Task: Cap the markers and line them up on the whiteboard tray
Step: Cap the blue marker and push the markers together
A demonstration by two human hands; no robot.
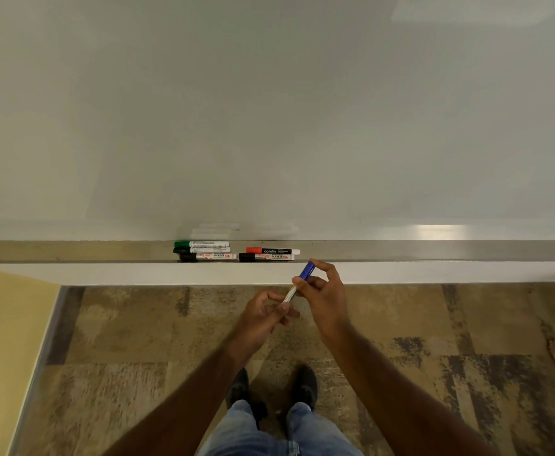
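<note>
Pinching the blue-capped marker (297, 284) between them, the right hand (324, 299) clamps its cap end and the left hand (268, 315) closes on the white barrel's lower end. Beyond the grip, up and to its left, five capped markers (235, 251) lie on the whiteboard tray (434, 251).
</note>
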